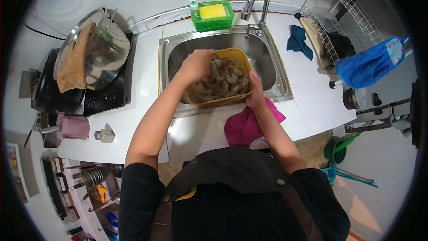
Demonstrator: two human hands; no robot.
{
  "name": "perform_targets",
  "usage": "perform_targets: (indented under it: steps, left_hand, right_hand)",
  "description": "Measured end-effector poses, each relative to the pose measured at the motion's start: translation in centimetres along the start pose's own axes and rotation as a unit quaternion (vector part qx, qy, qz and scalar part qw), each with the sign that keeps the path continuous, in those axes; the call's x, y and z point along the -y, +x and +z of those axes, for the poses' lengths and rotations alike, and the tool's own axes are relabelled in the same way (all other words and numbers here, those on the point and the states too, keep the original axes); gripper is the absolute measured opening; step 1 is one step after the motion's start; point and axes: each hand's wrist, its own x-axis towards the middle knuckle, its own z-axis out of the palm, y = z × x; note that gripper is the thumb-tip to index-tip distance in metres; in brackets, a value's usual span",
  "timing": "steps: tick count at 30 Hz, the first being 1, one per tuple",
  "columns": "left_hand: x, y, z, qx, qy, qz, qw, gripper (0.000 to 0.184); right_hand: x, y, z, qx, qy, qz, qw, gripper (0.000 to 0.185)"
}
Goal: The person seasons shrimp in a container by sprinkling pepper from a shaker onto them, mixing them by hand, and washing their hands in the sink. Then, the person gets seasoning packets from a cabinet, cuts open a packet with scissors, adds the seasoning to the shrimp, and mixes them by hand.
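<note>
A yellow container [242, 56] full of grey raw shrimp [223, 78] is over the near part of the steel sink [267, 62]. My left hand [197, 65] is at the container's left side, its fingers curled together at the edge of the shrimp; what they hold, if anything, is hidden. On the right side, my right hand [255, 90] grips the container's wall, with the thumb near the rim. Below my right wrist a magenta cloth [243, 127] lies on the counter's front edge.
Behind the sink stand a curved faucet [263, 6] and a green basket [214, 26] with a yellow sponge. A large pot [107, 53] sits on the stove at left. A dark teal cloth [299, 42] and a dish rack [352, 13] are at right.
</note>
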Motion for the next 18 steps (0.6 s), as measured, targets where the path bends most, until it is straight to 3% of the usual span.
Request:
perform_targets:
  steps: [3, 6, 10, 13, 14, 18]
  left_hand:
    - [-0.7, 0.7, -0.1, -0.005, 0.016, 0.163, 0.986, 0.051]
    - [-3.1, 1.9, -2.1, 0.165, 0.054, 0.134, 0.976, 0.047]
    - [-4.4, 4.2, 2.7, 0.249, 0.080, 0.221, 0.940, 0.045]
    - [-6.1, 1.5, 6.2, 0.117, 0.273, 0.171, 0.939, 0.038]
    - [-6.1, 1.2, 6.4, 0.124, 0.283, 0.151, 0.939, 0.034]
    - [-4.0, 1.3, 4.9, 0.156, 0.157, 0.184, 0.958, 0.035]
  right_hand:
    - [0.5, -0.2, 0.6, 0.010, 0.014, 0.000, 1.000, 0.051]
    - [0.7, -0.3, 0.7, 0.025, 0.018, 0.006, 1.000, 0.050]
    - [-0.2, 0.1, -0.8, 0.008, 0.029, 0.011, 0.999, 0.049]
    - [-0.4, 0.1, -1.1, -0.013, 0.030, 0.007, 0.999, 0.047]
    - [-0.2, -0.1, -0.9, -0.014, 0.037, 0.009, 0.999, 0.047]
    - [0.3, -0.2, -0.2, 0.009, 0.008, -0.013, 1.000, 0.046]
